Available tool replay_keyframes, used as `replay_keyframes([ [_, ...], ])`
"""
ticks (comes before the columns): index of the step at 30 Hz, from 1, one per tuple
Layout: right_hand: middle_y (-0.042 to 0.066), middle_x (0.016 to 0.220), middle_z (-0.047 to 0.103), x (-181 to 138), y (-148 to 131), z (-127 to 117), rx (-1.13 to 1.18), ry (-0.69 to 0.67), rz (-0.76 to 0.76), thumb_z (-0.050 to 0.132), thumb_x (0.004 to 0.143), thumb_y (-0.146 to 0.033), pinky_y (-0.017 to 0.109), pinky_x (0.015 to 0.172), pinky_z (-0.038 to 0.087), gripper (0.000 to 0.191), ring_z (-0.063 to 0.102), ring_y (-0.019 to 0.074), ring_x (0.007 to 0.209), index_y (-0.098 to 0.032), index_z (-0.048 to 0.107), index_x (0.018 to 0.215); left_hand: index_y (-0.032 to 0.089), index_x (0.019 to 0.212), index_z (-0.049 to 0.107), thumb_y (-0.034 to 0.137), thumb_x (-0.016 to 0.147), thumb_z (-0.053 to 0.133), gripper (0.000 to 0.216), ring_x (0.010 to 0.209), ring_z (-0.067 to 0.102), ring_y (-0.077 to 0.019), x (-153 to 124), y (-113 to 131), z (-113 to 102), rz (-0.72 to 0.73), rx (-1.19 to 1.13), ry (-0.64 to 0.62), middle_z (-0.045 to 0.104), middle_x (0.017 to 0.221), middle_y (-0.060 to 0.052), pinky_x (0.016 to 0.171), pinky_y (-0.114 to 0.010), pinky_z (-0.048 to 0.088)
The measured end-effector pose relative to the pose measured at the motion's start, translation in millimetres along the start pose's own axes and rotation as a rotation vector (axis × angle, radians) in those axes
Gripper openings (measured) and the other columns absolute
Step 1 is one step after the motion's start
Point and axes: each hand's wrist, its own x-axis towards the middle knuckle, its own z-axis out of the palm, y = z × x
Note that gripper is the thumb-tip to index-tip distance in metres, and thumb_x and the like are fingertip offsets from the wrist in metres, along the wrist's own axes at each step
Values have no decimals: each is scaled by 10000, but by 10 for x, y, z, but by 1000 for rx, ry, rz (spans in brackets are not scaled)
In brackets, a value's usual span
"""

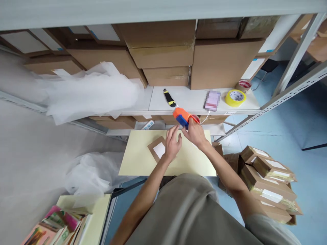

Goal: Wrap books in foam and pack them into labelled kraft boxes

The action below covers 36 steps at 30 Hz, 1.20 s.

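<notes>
A small brown cardboard parcel [156, 149] with a white label lies on a pale yellow table [138, 160]. My left hand [172, 144] rests on the parcel's right end, fingers spread and flat. My right hand [195, 132] grips an orange and blue tape dispenser [182, 117], held just beyond the parcel, near the table's far edge. The two hands nearly touch.
A white shelf [189, 100] ahead carries a black and yellow utility knife [169, 98], a yellow tape roll [235, 97], a second tape roll [244, 84] and stacked cardboard boxes. Finished parcels [268, 180] are piled on the floor at right. White foam wrap [89, 90] spills at left.
</notes>
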Motion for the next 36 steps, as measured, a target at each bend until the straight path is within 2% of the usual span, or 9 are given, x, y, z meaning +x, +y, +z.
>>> replay_keyframes([
  [6,262,1218,706,861,-18,-89,-98,159,-94,449,1016,-91,547,1103,491,319,697,372,1165,-41,579,1303,232,1666,481,242,1123,428,545,1491,583,-283,831,201,-200,113,-60,25,645,1550,-165,1268,-509,486],
  [11,268,1242,708,1338,61,81,-138,147,-20,420,992,-22,594,1174,439,407,645,369,1262,-13,607,1353,255,1640,510,243,1127,450,517,1432,621,-274,749,80,-340,90,-49,-18,668,1510,-147,1261,-496,484],
  [14,275,1386,664,1356,57,108,-110,215,24,406,1026,-47,607,1228,406,460,576,360,1382,-27,582,1450,250,1611,540,226,1108,479,507,1391,643,-280,531,-157,-377,31,-21,-76,683,1481,-141,1243,-500,498],
  [17,254,1607,538,1028,10,197,3,360,5,372,1111,-179,617,1261,391,496,484,358,1506,-113,500,1585,231,1563,584,212,1071,517,497,1389,640,-294,245,-531,-398,-91,10,-144,686,1476,-143,1246,-506,501],
  [20,250,1610,539,391,-18,544,180,322,1,355,1166,-339,588,1240,448,504,501,356,1517,-143,471,1615,199,1505,629,218,1024,559,486,1383,640,-315,-71,-987,-417,-276,57,-223,704,1441,-158,1250,-509,503],
  [24,284,1439,666,-592,-2,1352,425,-25,272,370,1167,-510,504,1031,605,546,752,341,1181,-119,583,1483,150,1477,647,252,996,594,495,1410,626,-354,-379,-1565,-371,-509,121,-366,699,1459,-207,1283,-532,463],
  [28,241,1301,776,-1312,-60,2026,577,-363,626,408,1155,-603,427,977,621,573,809,308,1112,-131,646,1376,132,1480,641,356,1008,636,523,1457,596,-369,-434,-1976,-186,-620,117,-479,678,1502,-232,1291,-534,440],
  [32,179,1194,815,-1580,-278,2337,838,-442,811,362,1139,-693,383,913,648,642,809,279,1130,-162,699,1269,105,1435,661,479,1046,624,541,1418,632,-400,-351,-2187,25,-715,141,-653,702,1469,-264,1237,-535,465],
  [36,215,1377,762,-1562,-523,2424,1124,-337,950,328,1149,-655,382,960,664,650,794,273,1187,-153,712,1302,192,1242,739,589,1090,538,470,1259,720,-387,-310,-2246,95,-757,114,-785,801,1275,-198,1121,-501,526],
])
